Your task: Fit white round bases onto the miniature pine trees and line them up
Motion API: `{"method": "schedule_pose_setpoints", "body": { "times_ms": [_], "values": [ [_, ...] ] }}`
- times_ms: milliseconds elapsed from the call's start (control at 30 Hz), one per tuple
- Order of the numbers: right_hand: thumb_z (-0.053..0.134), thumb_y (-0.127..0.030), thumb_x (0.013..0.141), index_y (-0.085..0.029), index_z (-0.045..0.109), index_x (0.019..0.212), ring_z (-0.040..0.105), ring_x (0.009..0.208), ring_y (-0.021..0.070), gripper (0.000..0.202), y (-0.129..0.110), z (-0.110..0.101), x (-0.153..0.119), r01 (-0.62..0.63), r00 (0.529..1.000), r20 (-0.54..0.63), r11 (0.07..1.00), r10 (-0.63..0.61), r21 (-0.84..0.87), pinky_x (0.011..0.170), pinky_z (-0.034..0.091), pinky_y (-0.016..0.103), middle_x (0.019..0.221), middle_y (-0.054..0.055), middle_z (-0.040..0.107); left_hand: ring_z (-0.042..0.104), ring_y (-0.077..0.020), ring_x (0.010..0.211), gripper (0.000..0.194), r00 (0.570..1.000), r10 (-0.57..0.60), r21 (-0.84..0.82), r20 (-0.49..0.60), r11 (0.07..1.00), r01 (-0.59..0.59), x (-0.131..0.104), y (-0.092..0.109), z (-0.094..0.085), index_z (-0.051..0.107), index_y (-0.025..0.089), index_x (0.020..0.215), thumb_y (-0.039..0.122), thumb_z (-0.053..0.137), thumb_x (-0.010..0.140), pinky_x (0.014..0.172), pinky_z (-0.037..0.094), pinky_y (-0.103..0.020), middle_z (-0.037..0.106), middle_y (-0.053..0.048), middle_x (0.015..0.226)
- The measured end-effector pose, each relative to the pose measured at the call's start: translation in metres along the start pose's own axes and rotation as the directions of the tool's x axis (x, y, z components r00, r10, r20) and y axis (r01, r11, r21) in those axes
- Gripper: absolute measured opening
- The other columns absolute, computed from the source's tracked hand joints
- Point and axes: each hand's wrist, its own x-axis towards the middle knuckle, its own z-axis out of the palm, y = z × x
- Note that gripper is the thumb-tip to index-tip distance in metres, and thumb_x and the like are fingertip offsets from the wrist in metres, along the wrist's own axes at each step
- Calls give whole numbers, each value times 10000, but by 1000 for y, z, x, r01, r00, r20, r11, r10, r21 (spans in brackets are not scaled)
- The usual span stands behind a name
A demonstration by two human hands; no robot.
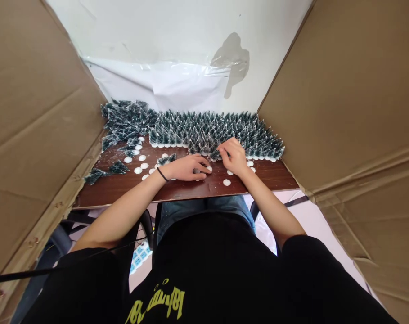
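Note:
My left hand, with a black band at its wrist, reaches low over the brown table. Its fingers are apart, and the fingertips are at a white round disc. Closed in a pinch, my right hand is at the front of the standing trees. A small frosted green tree is at its fingertips, partly hidden by them. Behind both hands, a dense block of miniature trees stands upright on white round bases.
Loose miniature trees lie heaped at the back left, with a few more near the left edge. Several white discs are scattered on the table. Brown cardboard walls rise on both sides, and a white wall closes the back.

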Motion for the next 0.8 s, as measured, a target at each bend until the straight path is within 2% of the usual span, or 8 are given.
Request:
{"method": "schedule_pose_setpoints", "body": {
  "times_ms": [200, 400, 600, 800],
  "values": [
    [426, -233, 996, -206, 660, 811, 551, 863, 224, 300, 2, 4, -3, 50, 996, 81, 994, -43, -92, 767, 387, 386, 793, 63, 694, 595, -253, 1126, 309, 998, -41, 96, -49, 994, 45, -2, -3, -3, 770, 240, 1177, 294, 571, 947, 1015, 484, -416, 667, -109, 1333],
    [481, -179, 964, -206, 693, 839, 529, 913, 235, 247, 2, 3, -3, 90, 976, 211, 984, -56, -155, 802, 339, 391, 786, 54, 709, 612, -236, 1067, 317, 999, -27, 82, -43, 996, 30, -2, -6, -2, 765, 236, 1188, 282, 565, 946, 991, 489, -394, 707, -93, 1271],
    [480, -194, 977, -198, 711, 856, 519, 923, 238, 261, 4, 4, -3, 106, 978, 194, 983, -76, -152, 818, 330, 397, 786, 59, 713, 617, -225, 1061, 308, 998, -27, 69, -51, 997, 30, -1, -7, -1, 771, 251, 1174, 271, 575, 937, 988, 483, -377, 716, -84, 1257],
    [473, -181, 967, -210, 717, 868, 507, 938, 247, 264, 6, 4, -4, 89, 966, 253, 983, -46, -162, 816, 316, 411, 818, 68, 715, 619, -215, 1067, 309, 998, -39, 75, -45, 996, 42, -1, -5, -2, 769, 255, 1173, 261, 579, 929, 992, 479, -367, 711, -73, 1270]
  ]
}}
